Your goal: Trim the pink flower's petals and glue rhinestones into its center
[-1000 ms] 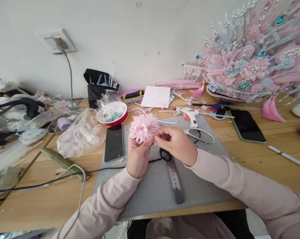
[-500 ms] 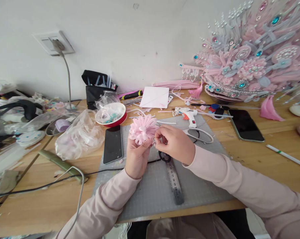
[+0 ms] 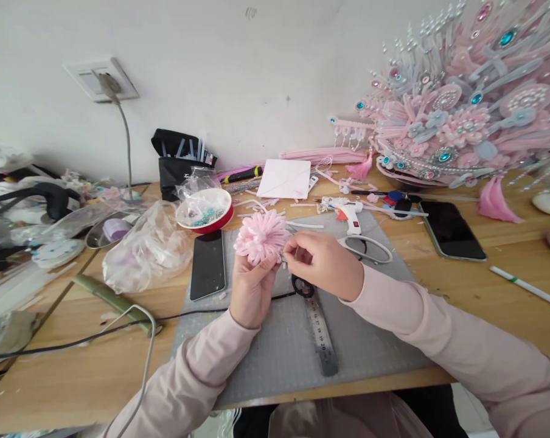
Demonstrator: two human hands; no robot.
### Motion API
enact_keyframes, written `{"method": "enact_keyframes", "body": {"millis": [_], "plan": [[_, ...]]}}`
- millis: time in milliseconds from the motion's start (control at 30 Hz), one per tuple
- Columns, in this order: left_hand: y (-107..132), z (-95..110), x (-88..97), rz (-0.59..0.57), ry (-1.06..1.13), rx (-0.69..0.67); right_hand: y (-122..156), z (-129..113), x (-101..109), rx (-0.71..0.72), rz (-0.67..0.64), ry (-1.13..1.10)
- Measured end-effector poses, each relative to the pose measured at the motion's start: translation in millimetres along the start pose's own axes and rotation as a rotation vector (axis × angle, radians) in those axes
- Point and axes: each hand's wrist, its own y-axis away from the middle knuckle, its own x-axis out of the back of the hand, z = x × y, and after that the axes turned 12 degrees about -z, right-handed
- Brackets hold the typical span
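Note:
A fluffy pink pipe-cleaner flower (image 3: 262, 236) with many looped petals is held up above the grey cutting mat (image 3: 275, 359). My left hand (image 3: 253, 289) grips it from below, thumb pressed near its base. At the flower's right edge is my right hand (image 3: 318, 261), its thumb and fingertips pinched together. Whatever lies between those fingertips is too small to make out. Beneath the hands, a steel ruler (image 3: 321, 337) lies on the mat, with black scissor handles (image 3: 302, 286) at its upper end.
A white glue gun (image 3: 351, 216) and white-handled scissors (image 3: 370, 249) lie behind my right hand. Phones flank the mat, one left (image 3: 208, 264), one right (image 3: 452, 228). A red bowl of beads (image 3: 211, 228) stands back left. A large pink beaded headdress (image 3: 457, 121) fills the back right.
The flower has tilted slightly, its face turning a little to the left. My right hand has shifted slightly right, keeping its pinch. My left hand keeps its grip.

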Motion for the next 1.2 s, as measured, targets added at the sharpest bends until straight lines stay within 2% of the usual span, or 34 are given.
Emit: {"method": "enact_keyframes", "body": {"millis": [267,467,533,633,867,1200], "plan": [[-0.2,-2.0,-1.4,-0.008,-0.042,-0.098,-0.1,-2.9,-7.9,-0.097,0.054,-0.14],[1.0,-3.6,-2.4,0.007,-0.076,-0.117,0.5,-0.5,-17.1,-0.26,0.071,-0.491],[1.3,-4.4,-2.6,0.009,-0.075,-0.106,0.4,0.4,-20.3,-0.282,0.082,-0.541],[1.4,-5.5,-1.9,0.008,-0.063,-0.087,0.3,1.0,-22.7,-0.238,0.106,-0.493],[1.8,-5.2,-1.3,-0.022,-0.023,-0.066,1.3,0.1,-20.2,-0.087,0.152,-0.187],[1.8,-4.9,-2.3,-0.007,-0.009,-0.077,3.0,-0.1,-20.4,-0.066,0.132,-0.182]]}}
